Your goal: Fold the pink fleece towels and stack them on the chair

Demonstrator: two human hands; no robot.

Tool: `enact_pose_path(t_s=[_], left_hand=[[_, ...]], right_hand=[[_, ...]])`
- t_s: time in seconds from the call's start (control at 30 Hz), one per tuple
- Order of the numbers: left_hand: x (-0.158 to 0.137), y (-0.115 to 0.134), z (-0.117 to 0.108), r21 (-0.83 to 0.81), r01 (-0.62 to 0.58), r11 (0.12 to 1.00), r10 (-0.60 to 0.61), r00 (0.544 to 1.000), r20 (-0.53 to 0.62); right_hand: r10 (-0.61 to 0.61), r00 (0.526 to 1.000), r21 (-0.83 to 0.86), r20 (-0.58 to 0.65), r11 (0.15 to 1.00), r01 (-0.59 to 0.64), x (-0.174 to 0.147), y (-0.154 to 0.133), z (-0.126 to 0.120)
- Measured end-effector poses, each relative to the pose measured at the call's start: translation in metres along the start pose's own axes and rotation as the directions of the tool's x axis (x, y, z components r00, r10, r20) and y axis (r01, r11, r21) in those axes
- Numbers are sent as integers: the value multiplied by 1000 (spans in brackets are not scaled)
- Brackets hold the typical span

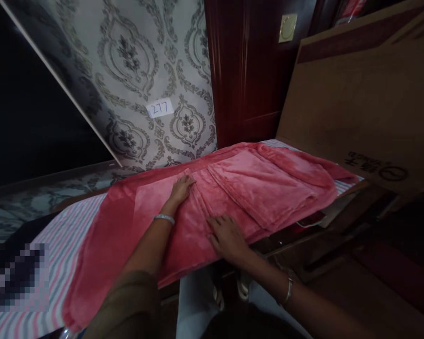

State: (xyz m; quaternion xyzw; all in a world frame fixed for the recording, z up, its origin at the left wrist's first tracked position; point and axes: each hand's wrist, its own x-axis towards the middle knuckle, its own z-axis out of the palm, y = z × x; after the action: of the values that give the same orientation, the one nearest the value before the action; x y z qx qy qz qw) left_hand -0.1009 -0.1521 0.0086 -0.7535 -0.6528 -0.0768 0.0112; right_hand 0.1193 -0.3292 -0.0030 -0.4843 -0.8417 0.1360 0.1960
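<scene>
A pink fleece blanket lies spread over a bed, with a folded section stacked on its right half. My left hand rests flat on the blanket near the far edge of the fold line, fingers together and holding nothing. Closer to me, my right hand presses palm down on the blanket's near edge beside the folded section, fingers spread. Each wrist wears a bangle.
A striped sheet covers the bed under the blanket. Patterned wallpaper with a paper label "277" stands behind. A dark red wooden door and a large cardboard box are at the right. A dark wooden bed frame runs below.
</scene>
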Motion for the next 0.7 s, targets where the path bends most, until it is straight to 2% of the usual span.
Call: enact_pose_path(t_s=[0.1,0.2,0.3,0.4,0.5,0.6,0.7], left_hand=[[6,6,-7,15,-32,999,32,999,-5],[10,14,-13,26,1,1000,0,999,-36],[12,22,-14,23,71,997,-68,992,-102],[10,27,-5,-3,116,993,-116,985,-125],[6,27,5,-59,130,990,-137,981,-138],[4,23,7,-146,148,978,-171,971,-164],[5,26,2,-247,167,955,-214,961,-176]], right_hand=[[-65,998,-37,-7,997,65,1,-1,4],[-85,996,-18,0,996,85,4,0,8],[-12,1000,99,-19,995,14,5,6,9],[83,997,188,6,979,-82,5,13,10],[98,994,223,43,969,-105,4,18,13],[33,999,278,-22,960,-25,0,26,10],[-2,980,245,-198,968,52,-5,45,-6]])
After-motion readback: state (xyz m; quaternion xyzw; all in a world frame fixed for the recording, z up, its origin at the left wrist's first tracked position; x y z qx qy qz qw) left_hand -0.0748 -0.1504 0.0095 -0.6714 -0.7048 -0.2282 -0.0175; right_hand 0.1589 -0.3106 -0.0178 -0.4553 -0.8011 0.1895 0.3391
